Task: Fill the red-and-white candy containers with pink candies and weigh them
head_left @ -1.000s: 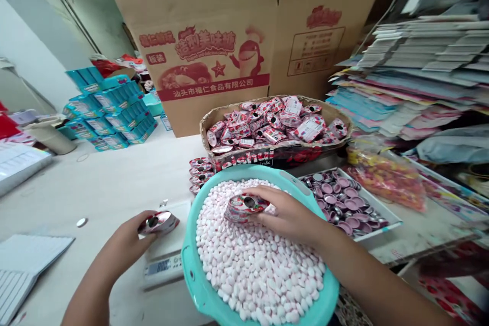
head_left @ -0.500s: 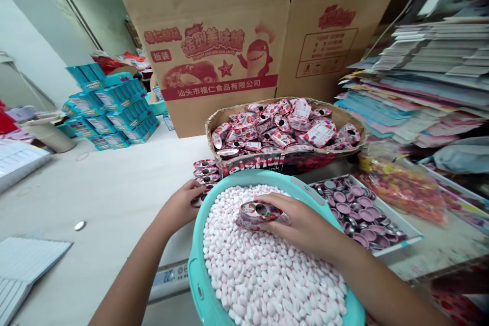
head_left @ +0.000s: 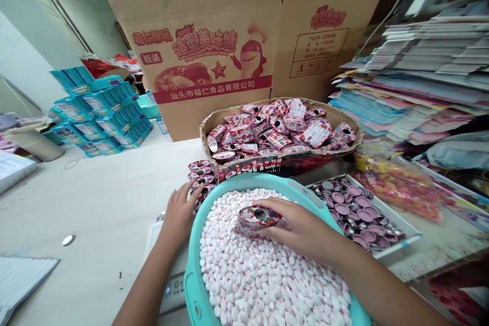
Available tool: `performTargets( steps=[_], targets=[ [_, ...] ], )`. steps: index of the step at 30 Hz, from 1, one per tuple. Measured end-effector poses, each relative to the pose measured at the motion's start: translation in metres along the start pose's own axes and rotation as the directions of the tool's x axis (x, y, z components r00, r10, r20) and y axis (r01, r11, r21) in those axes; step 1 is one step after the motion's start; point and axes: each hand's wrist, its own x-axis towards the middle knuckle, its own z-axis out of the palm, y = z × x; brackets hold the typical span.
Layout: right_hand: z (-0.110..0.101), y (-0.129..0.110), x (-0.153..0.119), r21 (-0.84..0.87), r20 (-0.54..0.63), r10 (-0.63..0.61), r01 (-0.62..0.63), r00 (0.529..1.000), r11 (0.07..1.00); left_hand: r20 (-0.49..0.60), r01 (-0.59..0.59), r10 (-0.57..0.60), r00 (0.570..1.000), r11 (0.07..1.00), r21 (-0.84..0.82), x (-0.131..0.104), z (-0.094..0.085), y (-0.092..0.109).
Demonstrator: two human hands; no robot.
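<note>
A teal basin (head_left: 192,285) heaped with small pink and white candies (head_left: 263,275) sits in front of me. My right hand (head_left: 301,228) rests on the candies and grips a small red-and-white candy can (head_left: 254,219) lying on its side, its hole facing up. My left hand (head_left: 179,212) is left of the basin with fingers spread, holding nothing. Its fingertips reach a short row of the same cans (head_left: 199,177) standing on the white table. A white scale (head_left: 172,285) lies under my left forearm, partly hidden by the basin.
A cardboard tray (head_left: 208,125) behind the basin is heaped with cans. A white tray of purple lids (head_left: 353,209) and a bag of orange candies (head_left: 393,181) lie to the right, with stacked paper sheets (head_left: 412,81). Large cartons (head_left: 206,46) stand behind. Blue boxes (head_left: 99,112) stand far left.
My left hand carried a can from above the scale to the row beside the basin and let it go. My right hand stayed on the candies with its can.
</note>
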Motion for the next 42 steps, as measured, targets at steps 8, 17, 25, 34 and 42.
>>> performTargets(
  steps=[8,17,25,34,42],
  targets=[
    [0.001,-0.001,0.001,0.017,-0.005,0.011,-0.011,1.0,1.0,0.222,0.12,-0.135,0.966,0.989,0.083,0.03,0.007,0.015],
    [0.002,0.005,0.001,-0.003,-0.001,-0.003,0.003,1.0,1.0,0.249,0.077,-0.067,0.966,0.997,-0.029,0.053,0.01,-0.005],
    [0.001,0.004,0.001,0.0,-0.014,0.025,-0.025,1.0,1.0,0.245,0.061,-0.047,0.968,0.997,-0.05,0.083,0.016,-0.024],
    [0.0,0.006,0.001,0.029,-0.04,0.007,-0.005,0.999,1.0,0.188,0.156,-0.141,0.972,0.985,-0.068,0.091,-0.007,-0.026],
    [-0.001,0.005,-0.007,-0.049,-0.096,-0.296,0.293,0.95,0.955,0.068,-0.16,0.219,0.973,0.862,-0.48,0.009,-0.104,0.091]
  ],
)
